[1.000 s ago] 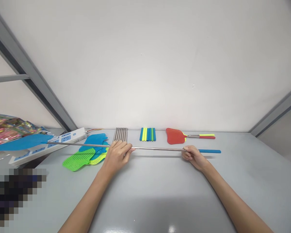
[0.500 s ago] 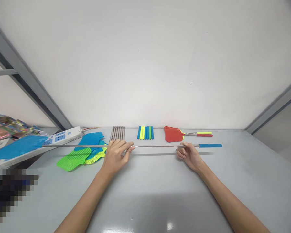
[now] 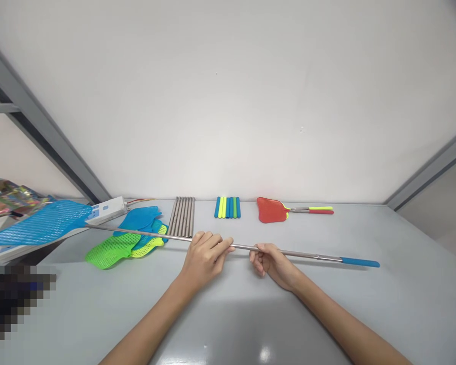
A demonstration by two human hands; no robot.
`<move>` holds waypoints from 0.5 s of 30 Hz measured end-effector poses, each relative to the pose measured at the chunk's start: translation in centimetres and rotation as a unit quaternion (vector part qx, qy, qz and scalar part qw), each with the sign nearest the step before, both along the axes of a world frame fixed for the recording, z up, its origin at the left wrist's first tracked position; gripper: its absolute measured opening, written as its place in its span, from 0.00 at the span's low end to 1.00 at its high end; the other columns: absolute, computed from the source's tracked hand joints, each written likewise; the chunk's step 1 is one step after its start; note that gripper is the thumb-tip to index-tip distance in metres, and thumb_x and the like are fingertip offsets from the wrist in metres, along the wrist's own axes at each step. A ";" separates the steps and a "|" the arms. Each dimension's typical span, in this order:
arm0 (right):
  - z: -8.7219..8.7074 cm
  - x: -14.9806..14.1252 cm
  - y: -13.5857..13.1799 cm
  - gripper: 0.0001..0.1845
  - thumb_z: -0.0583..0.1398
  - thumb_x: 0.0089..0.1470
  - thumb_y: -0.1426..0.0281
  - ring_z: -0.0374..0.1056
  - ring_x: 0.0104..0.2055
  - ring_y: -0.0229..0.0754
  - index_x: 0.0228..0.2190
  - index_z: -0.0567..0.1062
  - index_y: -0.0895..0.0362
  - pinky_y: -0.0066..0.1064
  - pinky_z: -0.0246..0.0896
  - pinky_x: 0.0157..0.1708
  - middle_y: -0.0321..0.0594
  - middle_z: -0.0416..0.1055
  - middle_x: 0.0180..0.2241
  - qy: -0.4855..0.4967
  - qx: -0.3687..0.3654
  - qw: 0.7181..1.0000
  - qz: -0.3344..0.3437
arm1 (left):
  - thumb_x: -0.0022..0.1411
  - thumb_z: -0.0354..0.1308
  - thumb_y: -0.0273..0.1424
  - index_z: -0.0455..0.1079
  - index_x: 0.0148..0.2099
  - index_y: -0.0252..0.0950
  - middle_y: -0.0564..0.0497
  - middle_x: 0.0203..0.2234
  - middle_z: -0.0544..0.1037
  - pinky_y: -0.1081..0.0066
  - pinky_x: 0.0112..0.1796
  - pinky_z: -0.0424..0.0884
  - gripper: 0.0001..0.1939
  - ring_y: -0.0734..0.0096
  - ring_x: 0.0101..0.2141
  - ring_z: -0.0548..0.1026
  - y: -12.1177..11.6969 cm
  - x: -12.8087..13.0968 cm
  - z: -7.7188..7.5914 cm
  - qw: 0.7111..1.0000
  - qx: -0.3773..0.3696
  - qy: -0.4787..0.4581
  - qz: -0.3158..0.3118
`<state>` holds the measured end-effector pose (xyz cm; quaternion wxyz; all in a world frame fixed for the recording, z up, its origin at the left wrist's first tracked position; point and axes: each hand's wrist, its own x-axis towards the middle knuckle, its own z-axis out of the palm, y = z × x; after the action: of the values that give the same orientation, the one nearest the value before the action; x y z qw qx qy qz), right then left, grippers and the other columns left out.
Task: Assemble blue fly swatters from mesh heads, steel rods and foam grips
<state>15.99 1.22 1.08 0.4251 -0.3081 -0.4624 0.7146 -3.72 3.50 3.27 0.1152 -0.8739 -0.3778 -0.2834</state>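
A blue fly swatter [image 3: 304, 254] with a long metal rod stretches across the view, its perforated head at the left and its blue grip at the right, tilted down to the right. My left hand [image 3: 207, 256] is closed around the middle of the rod. Just right of it, my right hand [image 3: 271, 261] pinches the rod between thumb and fingers. Behind my left hand, several metal rods [image 3: 181, 217] lie side by side. Beneath the swatter's left part are loose swatter heads: a green one [image 3: 112, 250], a yellow one [image 3: 150, 247] and blue ones [image 3: 139, 218].
Several blue, yellow and green grip sleeves [image 3: 228, 207] lie in a row near the wall. To their right rests a red swatter [image 3: 272, 210] on top of a yellow one. A white power strip [image 3: 108, 209] and packaged goods [image 3: 19, 200] occupy the left side of the grey table [image 3: 228, 324].
Both hands have come closer together along the rod, the left moving right and the right moving left. The swatter has shifted right, its grip end now lower and nearer me.
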 end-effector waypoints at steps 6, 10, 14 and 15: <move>-0.2 0.2 0.4 0.17 0.48 0.51 0.65 0.50 0.15 0.32 0.16 0.63 0.59 0.27 0.43 0.19 0.30 0.50 0.11 0.036 -0.045 0.998 0.011 | 0.59 0.45 0.31 0.67 0.37 0.39 0.53 0.20 0.68 0.69 0.31 0.54 0.10 0.72 0.25 0.62 0.4 -0.2 0.0 0.999 -0.019 0.026 0.008; -0.3 0.6 0.7 0.19 0.48 0.51 0.62 0.51 0.14 0.32 0.15 0.61 0.58 0.27 0.41 0.19 0.28 0.46 0.10 0.028 -0.050 0.998 0.015 | 0.59 0.45 0.31 0.67 0.37 0.38 0.53 0.20 0.67 0.70 0.31 0.54 0.10 0.72 0.24 0.61 0.7 -0.5 0.1 0.999 -0.020 0.037 0.011; -0.4 1.0 0.9 0.22 0.46 0.51 0.59 0.51 0.13 0.33 0.15 0.63 0.59 0.27 0.41 0.19 0.28 0.45 0.10 0.010 -0.038 0.999 0.012 | 0.59 0.44 0.31 0.66 0.37 0.38 0.52 0.20 0.67 0.70 0.31 0.54 0.10 0.72 0.24 0.61 0.8 -0.6 0.2 0.999 -0.014 0.042 0.011; -0.5 1.1 0.9 0.22 0.46 0.51 0.59 0.51 0.13 0.33 0.15 0.63 0.59 0.27 0.42 0.19 0.28 0.45 0.09 0.007 -0.036 0.999 0.012 | 0.59 0.44 0.31 0.66 0.37 0.38 0.52 0.20 0.67 0.70 0.31 0.54 0.10 0.72 0.24 0.61 0.8 -0.6 0.3 0.999 -0.013 0.043 0.011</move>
<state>17.13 2.14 0.60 0.4089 -0.3125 -0.4371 0.7376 -4.32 4.30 3.54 0.1232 -0.8826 -0.3854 -0.2393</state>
